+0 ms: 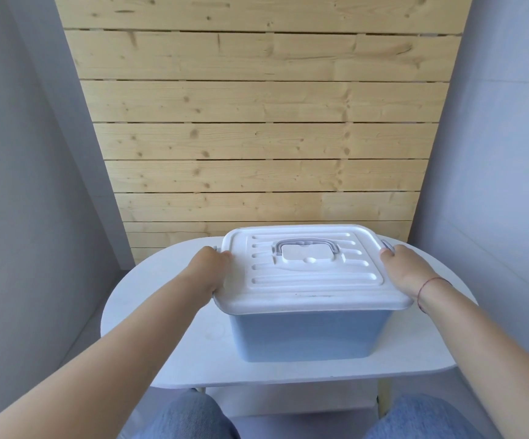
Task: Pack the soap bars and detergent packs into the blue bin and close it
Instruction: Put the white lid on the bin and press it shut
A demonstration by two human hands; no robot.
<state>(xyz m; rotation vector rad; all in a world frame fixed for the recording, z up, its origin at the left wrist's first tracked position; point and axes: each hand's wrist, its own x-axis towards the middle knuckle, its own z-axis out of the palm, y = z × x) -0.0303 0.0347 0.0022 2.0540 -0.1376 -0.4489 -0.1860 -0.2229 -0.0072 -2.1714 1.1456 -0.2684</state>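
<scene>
The blue bin (pixel 307 335) stands in the middle of the white table (pixel 174 359). Its white ribbed lid (pixel 307 280) lies flat on top, with a grey carry handle (pixel 306 243) folded down at its centre. My left hand (pixel 210 269) grips the lid's left edge, fingers over the grey side latch. My right hand (pixel 410 269) grips the right edge, fingertips on the grey right latch (pixel 388 245). No soap bars or detergent packs are visible; the bin's inside is hidden by the lid.
A wall of light wooden planks (pixel 266 122) rises right behind the table. Grey walls close in on both sides. My knees in blue jeans (pixel 190 416) sit under the table's near edge.
</scene>
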